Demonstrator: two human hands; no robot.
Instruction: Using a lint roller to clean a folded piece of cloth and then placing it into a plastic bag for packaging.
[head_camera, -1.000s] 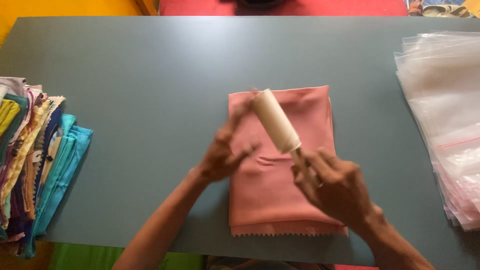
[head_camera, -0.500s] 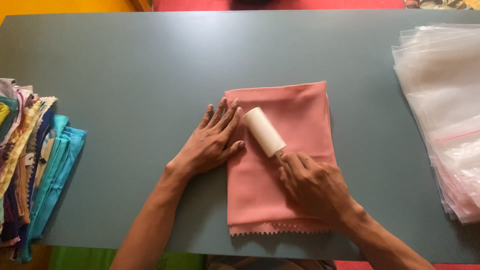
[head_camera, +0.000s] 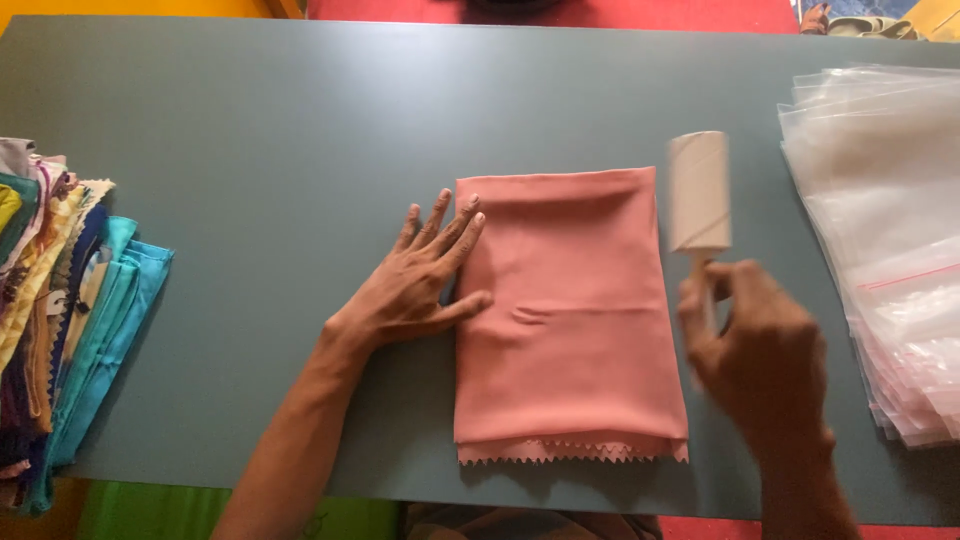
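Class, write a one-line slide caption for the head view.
Left hand flat on folded pink cloth; right hand holds lint roller beside it.

One folded salmon-pink cloth with a zigzag-cut hem (head_camera: 570, 320) lies on one grey-green table (head_camera: 250, 110). One white cylindrical lint roller (head_camera: 699, 192) is in view. Two bare hands show. One stack of clear plastic bags (head_camera: 880, 230) and one pile of folded multicoloured fabrics (head_camera: 60, 300) hold too many pieces to count.

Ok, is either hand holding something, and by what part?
The right hand holds a lint roller by its handle. The left hand holds nothing; it lies flat on the folded pink cloth.
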